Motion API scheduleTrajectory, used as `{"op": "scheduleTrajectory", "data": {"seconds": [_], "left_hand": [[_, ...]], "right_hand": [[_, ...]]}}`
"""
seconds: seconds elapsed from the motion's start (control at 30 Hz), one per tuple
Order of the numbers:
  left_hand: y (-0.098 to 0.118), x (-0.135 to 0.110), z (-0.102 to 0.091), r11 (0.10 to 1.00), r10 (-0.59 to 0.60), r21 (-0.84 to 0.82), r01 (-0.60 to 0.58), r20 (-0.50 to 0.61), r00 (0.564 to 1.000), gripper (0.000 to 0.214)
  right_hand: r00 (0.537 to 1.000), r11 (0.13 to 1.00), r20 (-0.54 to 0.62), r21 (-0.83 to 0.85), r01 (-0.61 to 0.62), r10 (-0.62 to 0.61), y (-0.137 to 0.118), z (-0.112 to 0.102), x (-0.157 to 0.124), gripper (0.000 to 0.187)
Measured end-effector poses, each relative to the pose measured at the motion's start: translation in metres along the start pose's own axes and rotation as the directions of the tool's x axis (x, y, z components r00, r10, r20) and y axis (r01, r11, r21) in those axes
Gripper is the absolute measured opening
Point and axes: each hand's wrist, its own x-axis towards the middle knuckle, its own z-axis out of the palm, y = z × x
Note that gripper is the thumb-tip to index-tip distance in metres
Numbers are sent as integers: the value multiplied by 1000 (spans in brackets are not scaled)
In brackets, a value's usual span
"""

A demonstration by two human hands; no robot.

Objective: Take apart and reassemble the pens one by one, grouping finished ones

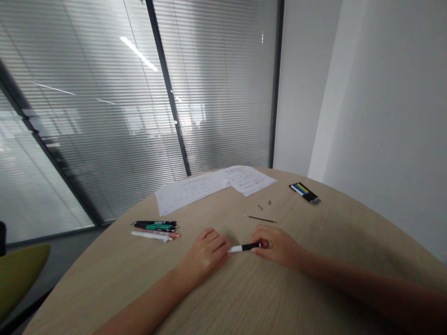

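A pen barrel [242, 248], white on the left and black on the right, lies level between my two hands just over the table. My left hand [209, 250] is closed around its white end. At the black end, my right hand [274, 245] pinches with thumb and fingers; the tip is partly hidden there. Just beyond my right hand lies a thin dark pen refill [262, 219]. Two tiny parts, a spring-like piece [260, 207] and a small pen tip or cap [269, 202], rest behind the refill.
Several pens [155, 226], black, green, pink and white, lie in a pile at left. Another row of pens [304, 193] sits at the back right. Paper sheets [195, 188] cover the far edge of the round wooden table [223, 298]. A green chair [24, 279] stands at left.
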Motion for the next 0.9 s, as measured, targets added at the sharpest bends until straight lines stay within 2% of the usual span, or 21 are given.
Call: {"op": "scheduleTrajectory", "data": {"seconds": [0.1,0.23,0.33,0.4,0.47,0.53,0.67,0.77,0.9], "left_hand": [[-1,0,1,1000,-15,-6,15,13,1000,21],[-7,-3,4,992,-120,-36,121,22,993,20],[-12,-7,7,981,-189,-46,190,21,982,19],[-18,-10,8,976,-212,-32,213,27,977,17],[-24,-13,9,975,-221,-4,222,24,975,15],[-30,-16,10,971,-238,32,237,24,971,13],[-40,-20,12,946,-319,74,315,39,947,11],[-40,-20,12,940,-339,69,334,67,938,10],[-39,-19,11,932,-361,88,353,110,926,10]], "right_hand": [[1000,999,2,-42,3,-3,0,1,-1,5],[999,989,-50,-144,-9,2,6,1,-2,14],[993,929,-106,-370,14,-58,16,-6,-1,23],[995,834,-61,-551,33,-79,22,-13,2,22],[1000,741,7,-672,-3,11,26,-21,6,20],[987,671,46,-738,-71,155,27,-28,10,21],[931,611,117,-781,-128,345,25,-36,13,22],[918,594,146,-796,-112,368,26,-36,13,20],[935,560,113,-822,-101,335,30,-30,12,21]]}}
